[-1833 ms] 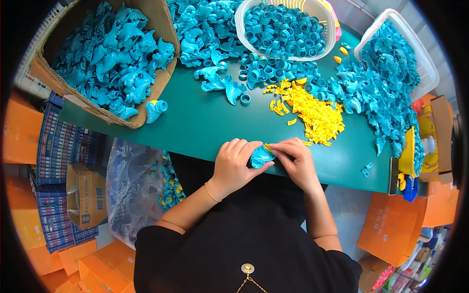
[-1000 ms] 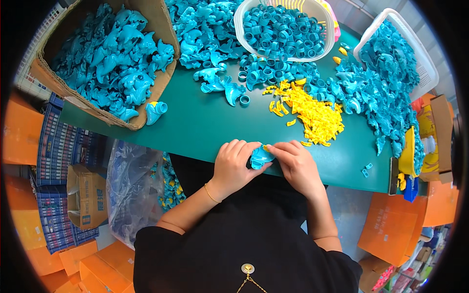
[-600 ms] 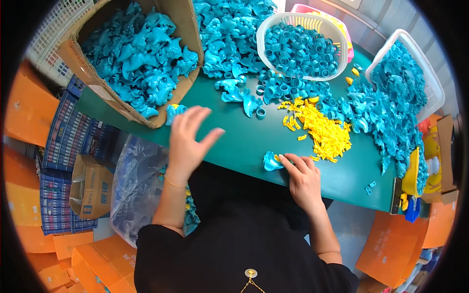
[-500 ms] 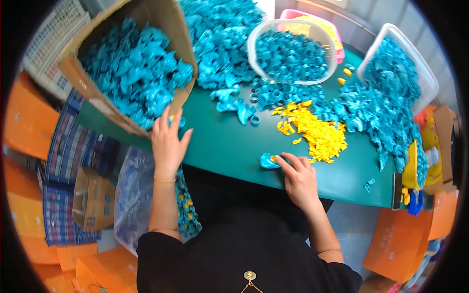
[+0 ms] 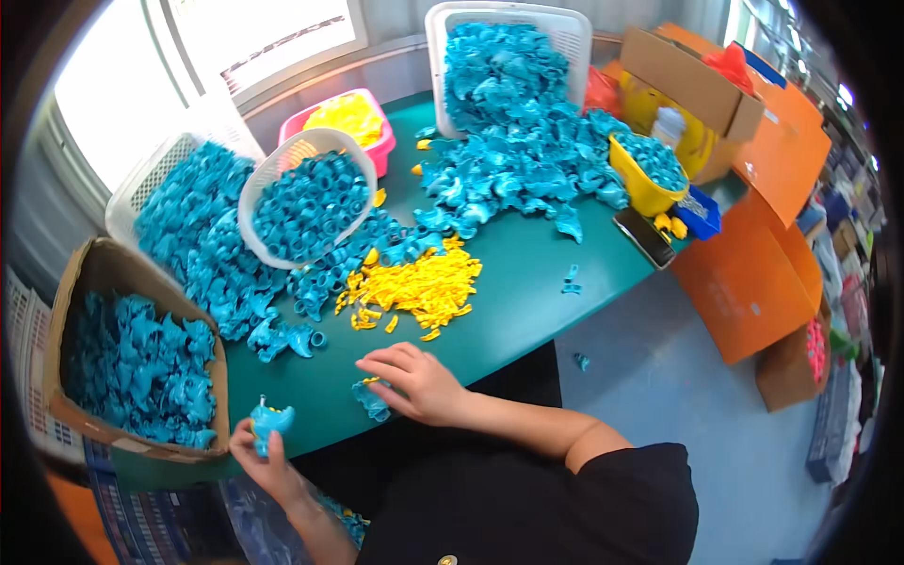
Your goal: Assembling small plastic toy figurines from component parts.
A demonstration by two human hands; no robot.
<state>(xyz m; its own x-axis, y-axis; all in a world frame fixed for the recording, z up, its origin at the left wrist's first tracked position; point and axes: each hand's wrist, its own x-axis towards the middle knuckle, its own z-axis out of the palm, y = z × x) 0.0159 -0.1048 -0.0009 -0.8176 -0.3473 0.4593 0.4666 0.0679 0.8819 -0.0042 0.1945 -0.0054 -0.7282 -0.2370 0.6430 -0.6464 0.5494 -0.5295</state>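
Note:
My left hand [image 5: 264,461], at the table's near left edge, has its thumb and fingers closed round a curved teal plastic piece [image 5: 271,422] with a bit of yellow on it. To its right, my right hand [image 5: 419,384] reaches in low over the table. Its thumb and fingers grip a second teal plastic piece [image 5: 371,401] with yellow showing at its top; the fingers partly cover it. Just beyond lies a heap of small yellow plastic parts [image 5: 414,287]. A cardboard box [image 5: 218,395] of teal pieces stands left of my left hand.
Teal parts fill a round white tub [image 5: 252,231], a white basket [image 5: 579,66] and a yellow bowl [image 5: 650,193]. A pink basin [image 5: 384,146] holds yellow parts. Loose teal pieces [image 5: 513,179] cover the green table's [image 5: 499,325] far side. A phone [image 5: 644,237] lies by the right edge.
The view has swung to the right. My left hand has left the cardboard box's edge and now holds a teal piece. The right hand stays at its teal piece.

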